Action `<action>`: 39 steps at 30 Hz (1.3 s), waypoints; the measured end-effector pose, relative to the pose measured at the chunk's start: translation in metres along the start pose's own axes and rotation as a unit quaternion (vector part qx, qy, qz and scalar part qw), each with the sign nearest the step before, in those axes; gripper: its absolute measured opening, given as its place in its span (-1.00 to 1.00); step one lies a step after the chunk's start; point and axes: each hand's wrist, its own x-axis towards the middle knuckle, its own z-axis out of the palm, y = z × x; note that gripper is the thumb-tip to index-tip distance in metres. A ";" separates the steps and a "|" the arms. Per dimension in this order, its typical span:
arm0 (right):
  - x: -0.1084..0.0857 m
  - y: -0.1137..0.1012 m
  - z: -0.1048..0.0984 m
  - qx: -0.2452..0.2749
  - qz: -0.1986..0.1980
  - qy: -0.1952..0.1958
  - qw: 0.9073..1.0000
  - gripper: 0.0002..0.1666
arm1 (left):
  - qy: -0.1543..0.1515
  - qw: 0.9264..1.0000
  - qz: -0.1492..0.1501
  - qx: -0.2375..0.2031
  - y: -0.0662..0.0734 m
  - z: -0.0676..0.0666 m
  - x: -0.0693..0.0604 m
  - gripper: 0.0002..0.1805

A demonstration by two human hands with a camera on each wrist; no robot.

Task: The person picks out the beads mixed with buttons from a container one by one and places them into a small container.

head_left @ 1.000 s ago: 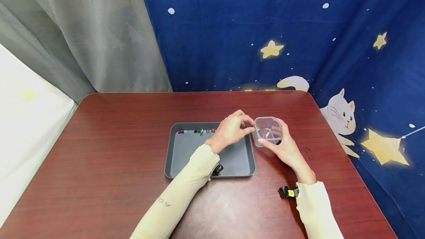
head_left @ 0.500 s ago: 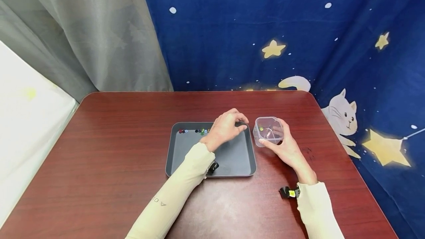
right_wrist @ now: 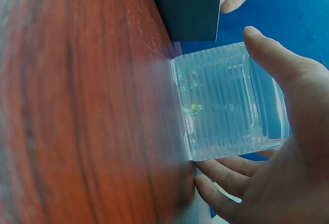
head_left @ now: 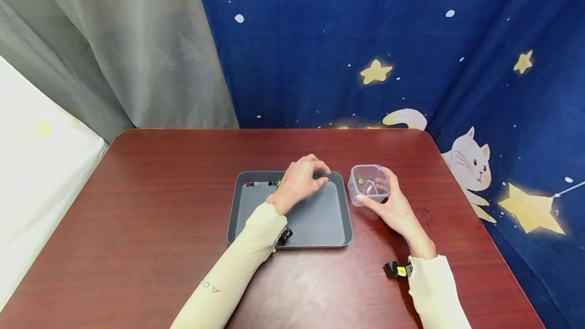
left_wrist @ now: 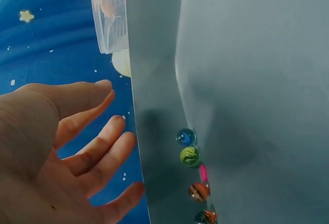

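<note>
My left hand (head_left: 299, 179) hovers over the back of the grey tray (head_left: 315, 235), its fingers loosely bent. Nothing lies between thumb and fingers in the left wrist view. Along the tray's wall in that view are a blue marble (left_wrist: 185, 136), a yellow-green marble (left_wrist: 190, 156), a pink piece (left_wrist: 203, 172) and an orange marble (left_wrist: 199, 191). My right hand (head_left: 397, 207) grips a clear plastic container (head_left: 369, 196) at the tray's right, thumb on the near side. A yellow-green marble (head_left: 360, 181) shows inside it. My left hand hides part of the row at the tray's back.
More small dark, red and pale round pieces (head_left: 252, 184) lie at the tray's back left. All of it stands on a reddish-brown table (head_left: 160, 217). A blue star-patterned curtain (head_left: 320, 55) hangs behind the table, with a grey curtain (head_left: 123, 55) at left.
My left hand has drawn away leftward from the container's rim to above the tray's back. My right hand stays on the container, which has hardly moved.
</note>
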 end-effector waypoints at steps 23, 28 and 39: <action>-0.001 -0.002 -0.002 -0.008 -0.006 -0.003 1.000 0.22 | 0.000 0.998 -0.052 0.043 -0.020 -0.010 -0.009 -0.81; -0.001 -0.002 -0.002 -0.006 -0.009 -0.002 1.000 0.22 | -0.006 0.997 -0.065 0.045 -0.025 -0.010 -0.011 -0.82; -0.001 0.000 -0.001 -0.005 -0.014 0.000 1.000 0.22 | -0.012 0.996 -0.072 0.053 -0.033 -0.013 -0.018 -0.83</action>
